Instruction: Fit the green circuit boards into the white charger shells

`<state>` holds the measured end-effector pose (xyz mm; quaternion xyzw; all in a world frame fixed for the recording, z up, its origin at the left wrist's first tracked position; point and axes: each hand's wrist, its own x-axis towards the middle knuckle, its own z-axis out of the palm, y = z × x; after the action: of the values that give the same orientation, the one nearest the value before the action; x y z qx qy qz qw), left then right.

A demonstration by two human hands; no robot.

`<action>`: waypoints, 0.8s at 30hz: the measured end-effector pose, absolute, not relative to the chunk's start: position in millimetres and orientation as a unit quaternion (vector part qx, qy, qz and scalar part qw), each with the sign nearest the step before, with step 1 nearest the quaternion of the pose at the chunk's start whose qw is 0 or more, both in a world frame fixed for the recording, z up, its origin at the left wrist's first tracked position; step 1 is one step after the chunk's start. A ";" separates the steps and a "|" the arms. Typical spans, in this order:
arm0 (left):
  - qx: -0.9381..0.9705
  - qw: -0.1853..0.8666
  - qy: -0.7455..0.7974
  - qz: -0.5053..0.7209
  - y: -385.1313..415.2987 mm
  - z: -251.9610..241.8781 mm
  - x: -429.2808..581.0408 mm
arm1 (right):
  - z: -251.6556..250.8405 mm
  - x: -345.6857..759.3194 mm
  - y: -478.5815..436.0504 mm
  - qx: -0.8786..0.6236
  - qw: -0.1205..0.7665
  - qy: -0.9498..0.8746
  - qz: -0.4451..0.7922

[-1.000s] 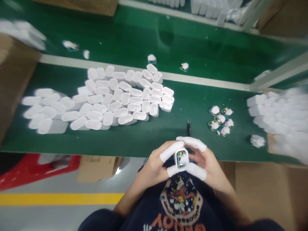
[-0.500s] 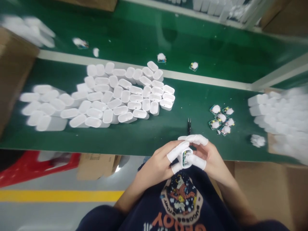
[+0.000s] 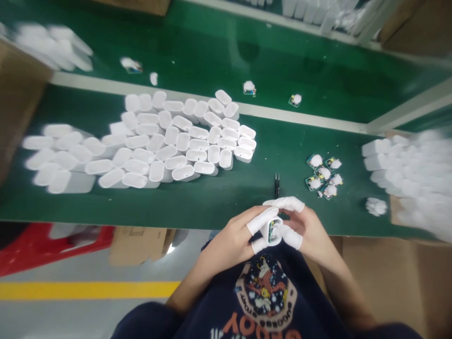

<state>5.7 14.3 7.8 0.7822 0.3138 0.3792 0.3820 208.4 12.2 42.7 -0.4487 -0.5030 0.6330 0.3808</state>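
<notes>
Shell [image 3: 271,231] of white plastic, pinched between left hand [image 3: 233,242] and right hand [image 3: 311,234], black tweezers [image 3: 277,185] just beyond

White rubber finger cots [image 3: 262,220] on several fingertips of left hand [image 3: 231,245] and right hand [image 3: 312,235]. Forearms bare. Navy T-shirt [image 3: 212,325], round cartoon print [image 3: 265,288], orange lettering [image 3: 261,329] beneath it.

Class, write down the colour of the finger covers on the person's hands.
White finger covers; head view.
</notes>
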 end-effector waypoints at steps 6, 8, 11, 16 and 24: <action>0.783 0.367 0.311 0.395 16.4 4.0 7.9 | 47.5 214.5 16.7 -0.437 0.365 -0.521 0.635; 0.772 0.383 0.315 0.398 18.0 5.4 7.9 | 49.4 218.1 15.5 -0.421 0.352 -0.527 0.649; 0.765 0.391 0.313 0.406 18.1 6.0 7.8 | 52.1 219.4 11.5 -0.437 0.346 -0.542 0.629; 0.765 0.380 0.307 0.419 13.2 2.4 8.0 | 54.8 220.1 8.3 -0.425 0.335 -0.578 0.611; 0.767 0.375 0.308 0.419 9.8 -5.5 9.8 | 52.7 215.8 4.2 -0.460 0.350 -0.575 0.580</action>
<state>9.8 9.8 -5.5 0.7674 0.3085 0.4190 0.3747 215.8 4.2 52.7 -0.4598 -0.5747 0.5796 0.3498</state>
